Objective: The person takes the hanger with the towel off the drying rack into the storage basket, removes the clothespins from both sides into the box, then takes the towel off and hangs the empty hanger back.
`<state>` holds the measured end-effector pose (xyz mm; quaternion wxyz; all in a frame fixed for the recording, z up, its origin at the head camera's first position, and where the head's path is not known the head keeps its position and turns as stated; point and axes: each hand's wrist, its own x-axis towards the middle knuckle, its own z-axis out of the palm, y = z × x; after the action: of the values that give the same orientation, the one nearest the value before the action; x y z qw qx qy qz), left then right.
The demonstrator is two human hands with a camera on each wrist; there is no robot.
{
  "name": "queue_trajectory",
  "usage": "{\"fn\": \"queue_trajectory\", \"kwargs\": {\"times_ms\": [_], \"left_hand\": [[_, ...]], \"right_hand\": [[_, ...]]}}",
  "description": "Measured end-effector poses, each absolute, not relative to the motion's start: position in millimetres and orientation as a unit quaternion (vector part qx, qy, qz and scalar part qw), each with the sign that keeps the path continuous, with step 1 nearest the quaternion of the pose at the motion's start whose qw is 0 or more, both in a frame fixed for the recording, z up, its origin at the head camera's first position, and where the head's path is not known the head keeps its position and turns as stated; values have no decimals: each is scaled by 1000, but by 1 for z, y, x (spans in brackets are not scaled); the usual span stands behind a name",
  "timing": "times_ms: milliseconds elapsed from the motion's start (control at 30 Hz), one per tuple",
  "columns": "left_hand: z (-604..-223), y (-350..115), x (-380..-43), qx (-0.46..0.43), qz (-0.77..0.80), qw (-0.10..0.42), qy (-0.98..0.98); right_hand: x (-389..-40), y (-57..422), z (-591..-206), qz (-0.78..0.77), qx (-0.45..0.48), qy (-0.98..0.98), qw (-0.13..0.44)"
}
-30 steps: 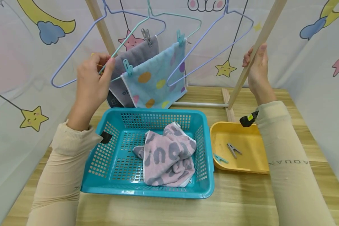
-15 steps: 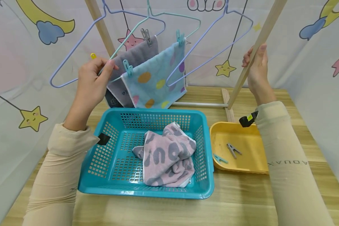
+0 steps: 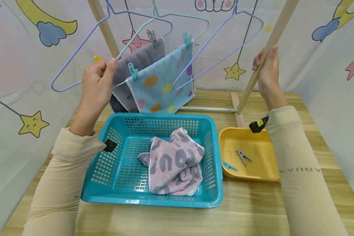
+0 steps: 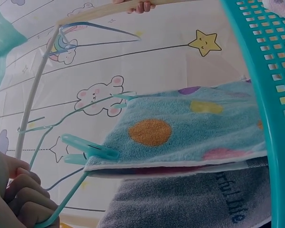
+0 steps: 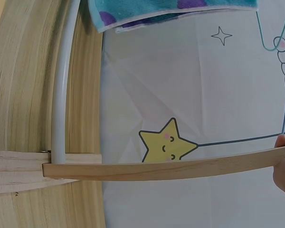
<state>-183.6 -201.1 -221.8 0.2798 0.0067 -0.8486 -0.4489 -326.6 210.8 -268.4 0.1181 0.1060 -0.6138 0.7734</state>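
My left hand (image 3: 95, 82) pinches the lower left corner of a mint-green clothes hanger (image 3: 137, 33), thumb on top and fingers curled around the wire. Over that hanger's bottom bar hangs a light blue towel (image 3: 163, 85) with coloured spots, fastened by a teal clothespin (image 3: 132, 71) on the left and another clothespin (image 3: 187, 39) on the right. The left wrist view shows the curled fingers (image 4: 31, 199) beside the towel's clipped edge. My right hand (image 3: 269, 73) grips the wooden upright (image 3: 255, 77) of the drying rack, fingers wrapped behind it.
A grey towel (image 3: 147, 52) hangs behind on a blue hanger. Another blue hanger (image 3: 192, 64) hangs bare at right. Below stands a teal basket (image 3: 153, 201) holding a crumpled pink-grey towel (image 3: 174, 160). Beside it, a yellow tray (image 3: 262, 147) holds a grey clothespin (image 3: 243, 157) and a teal one.
My left fingers have curled in tighter at the hanger's corner, and a yellow clothespin behind that hand has come more into sight. My right hand stays on the upright.
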Motion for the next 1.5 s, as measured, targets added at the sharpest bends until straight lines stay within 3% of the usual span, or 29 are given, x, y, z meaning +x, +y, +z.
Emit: {"fn": "queue_trajectory", "kwargs": {"times_ms": [400, 833, 1500], "left_hand": [[-217, -201, -181, 9, -449, 308, -839], [-185, -185, -152, -5, -475, 323, -818], [-179, -211, -133, 13, -462, 359, -811]], "right_hand": [[-326, 211, -268, 767, 104, -621, 119], [-328, 209, -269, 771, 110, -615, 121], [-330, 211, -267, 769, 97, -622, 110]]}}
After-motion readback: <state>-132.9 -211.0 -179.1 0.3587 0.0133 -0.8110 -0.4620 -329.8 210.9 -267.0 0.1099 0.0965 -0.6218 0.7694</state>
